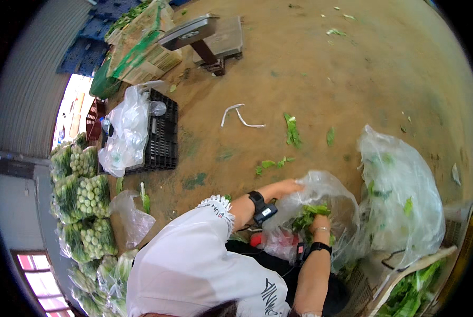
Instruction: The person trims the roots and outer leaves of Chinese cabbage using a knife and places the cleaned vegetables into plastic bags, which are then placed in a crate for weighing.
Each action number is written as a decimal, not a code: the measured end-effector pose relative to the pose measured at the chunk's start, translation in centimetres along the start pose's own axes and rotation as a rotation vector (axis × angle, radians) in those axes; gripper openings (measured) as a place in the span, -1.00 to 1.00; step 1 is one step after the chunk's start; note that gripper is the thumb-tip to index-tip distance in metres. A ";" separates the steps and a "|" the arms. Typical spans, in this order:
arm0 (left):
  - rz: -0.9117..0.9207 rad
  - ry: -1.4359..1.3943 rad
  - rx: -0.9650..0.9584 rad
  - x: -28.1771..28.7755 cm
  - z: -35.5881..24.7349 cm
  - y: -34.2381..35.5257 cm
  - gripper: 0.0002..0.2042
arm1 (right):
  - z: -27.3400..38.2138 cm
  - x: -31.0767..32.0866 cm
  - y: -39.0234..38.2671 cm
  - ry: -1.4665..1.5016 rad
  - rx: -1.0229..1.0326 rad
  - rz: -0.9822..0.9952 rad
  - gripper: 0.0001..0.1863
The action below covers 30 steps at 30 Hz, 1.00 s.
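My left hand (289,187) grips the rim of a clear plastic bag (334,191), fingers closed on the film. Inside the bag's wide mouth, my right hand (320,224) is closed around a bunch of leafy greens (304,217). Some of its fingers are hidden by the leaves. The bag rests in front of my lap, with something red showing beside its lower part. Just right of it stands a large, full-looking translucent plastic bag (403,195) with bits of leaf on it.
A crate of loose greens (413,288) is at the lower right. Bagged green vegetables (91,195) are stacked at the left, near a black crate (162,129) topped with plastic bags. Farther off stands a platform scale (228,39). Leaf scraps (292,129) and a white strip (240,113) lie on the floor.
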<state>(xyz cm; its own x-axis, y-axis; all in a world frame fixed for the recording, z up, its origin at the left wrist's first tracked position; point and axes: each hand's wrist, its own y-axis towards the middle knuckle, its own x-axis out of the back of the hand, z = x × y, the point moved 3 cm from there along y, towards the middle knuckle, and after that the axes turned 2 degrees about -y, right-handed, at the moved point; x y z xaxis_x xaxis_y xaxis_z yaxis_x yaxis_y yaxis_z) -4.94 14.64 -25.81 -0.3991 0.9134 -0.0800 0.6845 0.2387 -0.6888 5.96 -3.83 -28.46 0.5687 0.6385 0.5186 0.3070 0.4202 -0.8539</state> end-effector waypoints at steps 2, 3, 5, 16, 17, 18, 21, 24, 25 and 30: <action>0.106 -0.296 -0.117 -0.2 0.0 -0.2 -0.64 | -1.8 1.4 -1.5 0.212 0.024 -0.165 -0.60; 0.110 -0.319 -0.029 0.3 -0.1 -0.5 -0.67 | -1.6 2.0 -2.9 0.167 0.047 -0.266 -0.65; 0.023 -0.382 0.022 3.5 -0.6 -1.5 -0.72 | -0.5 4.7 -4.5 0.344 0.031 -0.338 -0.69; 0.402 0.059 -0.401 -0.2 -10.8 -5.6 -0.75 | 0.6 10.5 -13.0 0.453 0.119 -0.792 -0.37; 0.295 0.371 -0.497 -1.4 -9.3 -5.0 -0.76 | 0.8 8.1 -11.6 0.480 0.184 -0.935 -0.37; 0.366 0.271 -0.477 -3.2 -8.8 -6.6 -0.75 | 1.6 6.8 -13.0 0.457 0.247 -0.986 -0.37; 0.514 -0.107 -0.507 -5.0 -11.7 -7.8 -0.70 | 0.8 7.0 -13.2 0.422 0.145 -0.762 -0.41; 0.432 -0.438 -0.563 -4.6 -14.3 -10.9 -0.67 | 0.8 7.8 -18.2 0.649 0.179 -1.008 -0.54; 0.419 -0.462 -0.555 -4.5 -15.7 -12.5 -0.68 | 0.4 7.6 -18.9 0.687 0.159 -1.112 -0.59; 0.367 -0.401 -0.657 -4.0 -20.3 -14.3 -0.68 | -3.2 6.5 -22.8 0.884 -0.024 -1.308 -0.75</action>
<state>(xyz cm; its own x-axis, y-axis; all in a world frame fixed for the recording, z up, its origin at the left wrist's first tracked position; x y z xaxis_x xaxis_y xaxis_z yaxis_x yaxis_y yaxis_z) -0.75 14.21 -0.98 -0.1837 0.8140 -0.5511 0.9783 0.2061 -0.0215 5.11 -11.32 -5.75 0.1562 -0.7095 0.6871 0.9291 0.3417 0.1417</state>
